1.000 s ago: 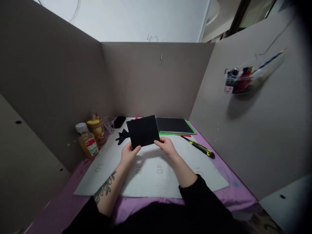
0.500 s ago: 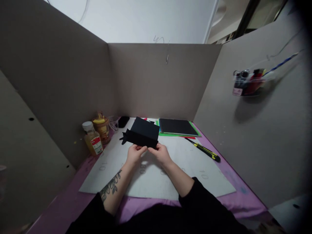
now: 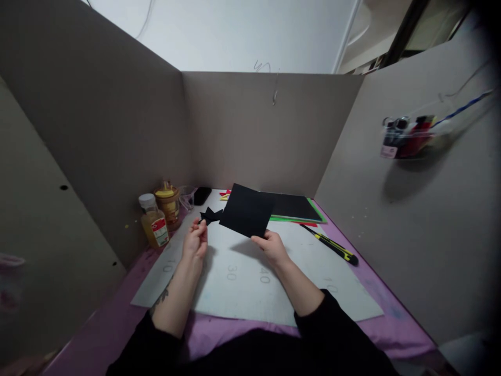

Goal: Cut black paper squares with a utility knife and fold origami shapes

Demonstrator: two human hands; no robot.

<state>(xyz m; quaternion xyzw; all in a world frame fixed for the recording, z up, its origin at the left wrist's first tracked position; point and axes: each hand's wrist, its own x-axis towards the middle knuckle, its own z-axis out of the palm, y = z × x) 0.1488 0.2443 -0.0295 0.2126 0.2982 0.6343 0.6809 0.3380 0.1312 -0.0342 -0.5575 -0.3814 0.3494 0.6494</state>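
Bottle (image 3: 154,222) with a pale cap stands at the left, beside a brown jar (image 3: 169,206) and a clear cup (image 3: 188,197). The left hand (image 3: 195,241) has its fingers curled at a jagged black cutout (image 3: 212,214); whether they pinch it, I cannot tell. Just right of it, a black sheet (image 3: 247,211) is tilted above the white board (image 3: 242,292), its lower right corner gripped between the right hand's (image 3: 273,247) thumb and fingers. Farther right lies a yellow-and-black cutter (image 3: 332,246).
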